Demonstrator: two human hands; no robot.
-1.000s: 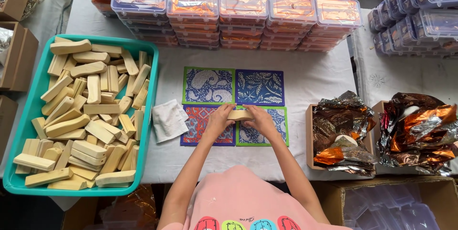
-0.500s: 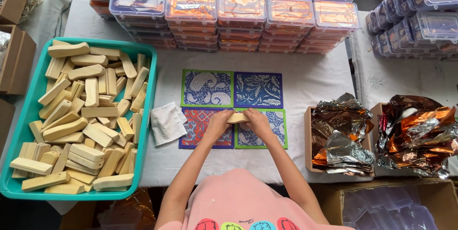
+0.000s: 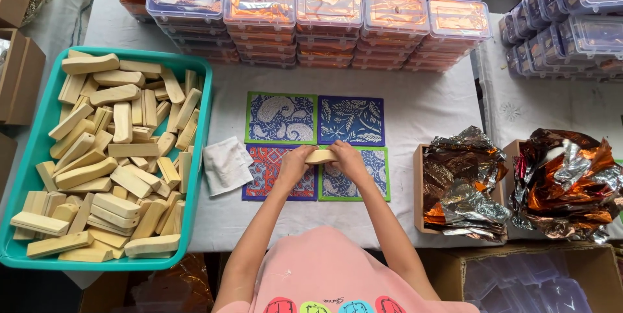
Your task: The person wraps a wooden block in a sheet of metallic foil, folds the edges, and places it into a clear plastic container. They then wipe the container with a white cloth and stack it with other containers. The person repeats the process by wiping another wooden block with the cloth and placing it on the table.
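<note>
Both hands meet over the middle of the table and grasp one pale, cream-coloured oblong bar point(image 3: 321, 156) between them: the left hand point(image 3: 295, 163) closes on its left end and the right hand point(image 3: 347, 160) on its right end, fingers curled round it. The bar sits level, just above four square patterned cloth-like mats point(image 3: 315, 144), two blue ones beyond the grip and a red one and a blue one beneath it.

Just left of the grip lies a small crumpled white cloth point(image 3: 225, 165). Further left stands a teal plastic tray point(image 3: 206, 102) heaped with many more pale bars point(image 3: 113, 170), lying at all angles. Beyond the grip, stacks of clear lidded plastic boxes point(image 3: 328, 11) with orange-lined contents run along the far edge. To the right of the grip sit open cardboard boxes stuffed with crinkled silver and copper foil sheets point(image 3: 464, 183).

As a judgement, the bar is held only by its ends, so it could slip out if either hand loosens, or snap in the middle if the hands bend or twist it. A dropped bar would likely land on the mats, close to the table's near edge, and could roll off.
</note>
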